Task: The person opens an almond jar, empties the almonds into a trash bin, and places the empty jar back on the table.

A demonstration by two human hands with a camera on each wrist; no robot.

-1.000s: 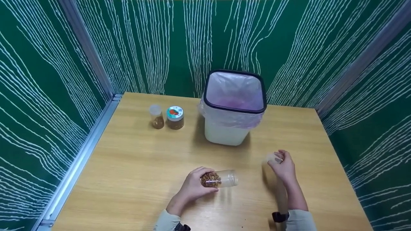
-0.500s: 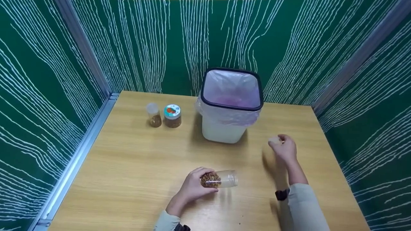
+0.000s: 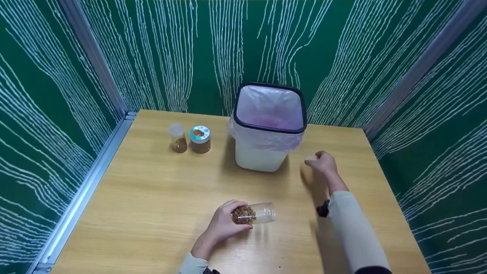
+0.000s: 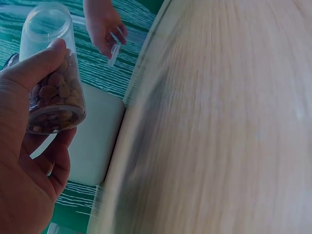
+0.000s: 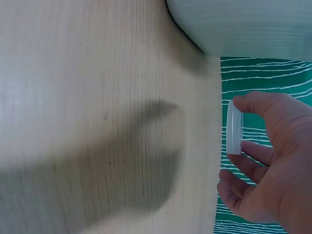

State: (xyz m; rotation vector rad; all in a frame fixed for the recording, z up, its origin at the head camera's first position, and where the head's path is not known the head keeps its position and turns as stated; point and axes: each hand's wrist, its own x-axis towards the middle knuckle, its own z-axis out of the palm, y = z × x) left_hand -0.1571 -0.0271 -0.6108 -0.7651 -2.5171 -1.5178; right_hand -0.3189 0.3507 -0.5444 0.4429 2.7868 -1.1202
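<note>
My left hand [image 3: 222,225] grips a clear jar [image 3: 264,213] above the front of the table. The jar lies on its side, its uncovered mouth toward the right. Brown nut-like pieces [image 4: 57,87] fill its bottom half, seen through the wall in the left wrist view. To the right of the bin, my right hand [image 3: 324,164] pinches a translucent white lid [image 5: 234,127] between thumb and fingers, holding it on edge. A gap separates lid and table in the right wrist view, where the hand's shadow falls on the wood.
A white bin [image 3: 260,160] with a black rim and a pinkish liner stands at the back middle. Left of it are a slim capped jar [image 3: 178,139] and a squat jar [image 3: 200,141] with a printed lid. Patterned green walls [image 3: 205,57] enclose the wooden table [image 3: 152,205].
My right hand has moved forward with the lid, away from me, to beside the bin. The left hand keeps its grip on the jar in nearly the same place.
</note>
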